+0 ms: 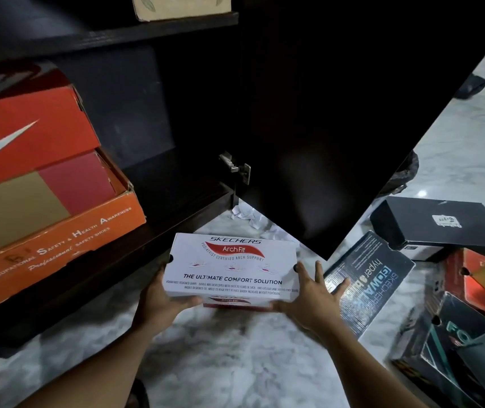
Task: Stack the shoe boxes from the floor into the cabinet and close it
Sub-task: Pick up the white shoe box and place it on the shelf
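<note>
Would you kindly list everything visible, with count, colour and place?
white Skechers box: one, white, held before the cabinet
orange box: one, orange, lower shelf, left
red box: one, red, atop orange box
beige box: one, beige, upper shelf
cabinet door: one, dark, open
black box: one, black, floor, right
GOwalk box: one, dark, floor, right
teal-printed box: one, black, floor, right
paper scraps: several, white, floor under door
left hand: one, grips the white box's left end
right hand: one, fingers spread at its right end

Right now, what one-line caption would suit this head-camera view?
Left hand and right hand hold a white cardboard Skechers shoe box before the open dark wooden cabinet holding orange cardboard boxes.
</note>
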`<control>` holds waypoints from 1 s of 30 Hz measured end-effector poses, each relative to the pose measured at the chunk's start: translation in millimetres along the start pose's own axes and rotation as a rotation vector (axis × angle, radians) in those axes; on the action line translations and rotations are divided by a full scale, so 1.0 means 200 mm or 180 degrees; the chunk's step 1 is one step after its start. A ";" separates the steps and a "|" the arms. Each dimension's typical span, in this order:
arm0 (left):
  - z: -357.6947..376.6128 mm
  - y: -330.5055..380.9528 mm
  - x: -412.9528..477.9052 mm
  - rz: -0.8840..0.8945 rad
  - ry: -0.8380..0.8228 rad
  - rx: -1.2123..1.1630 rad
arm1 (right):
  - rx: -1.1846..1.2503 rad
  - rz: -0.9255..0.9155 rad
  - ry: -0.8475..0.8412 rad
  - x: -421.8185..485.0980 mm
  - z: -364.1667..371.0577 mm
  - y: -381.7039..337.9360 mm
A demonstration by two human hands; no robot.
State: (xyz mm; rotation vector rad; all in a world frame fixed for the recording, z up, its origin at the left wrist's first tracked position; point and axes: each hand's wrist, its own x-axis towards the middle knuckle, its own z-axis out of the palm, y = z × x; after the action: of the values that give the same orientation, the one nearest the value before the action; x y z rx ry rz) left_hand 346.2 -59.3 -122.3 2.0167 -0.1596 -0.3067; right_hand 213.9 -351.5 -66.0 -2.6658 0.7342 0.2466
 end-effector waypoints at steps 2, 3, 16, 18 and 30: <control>-0.02 0.04 -0.01 0.0033 0.0024 -0.0097 | 0.0207 0.0041 0.0031 -0.02 -0.02 -0.01; -0.04 0.07 -0.02 0.0088 0.0044 -0.0132 | 0.0348 0.0057 0.0063 -0.03 -0.03 -0.01; -0.47 1.13 -0.16 0.1342 0.0367 -0.0799 | 0.2902 -0.0824 0.1200 -0.34 -0.81 -0.27; -0.57 1.30 -0.19 0.1534 0.0367 -0.0857 | 0.2965 -0.1015 0.1371 -0.41 -0.98 -0.33; -1.11 2.11 -0.18 0.2202 0.1240 -0.0523 | 0.2864 -0.1879 0.2504 -0.60 -1.65 -0.80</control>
State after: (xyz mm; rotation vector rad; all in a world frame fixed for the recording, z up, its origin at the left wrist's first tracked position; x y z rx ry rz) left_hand 384.1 -48.7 355.0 1.6994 -0.5455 0.4907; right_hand 219.8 -296.7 314.9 -1.8889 0.1195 -1.0659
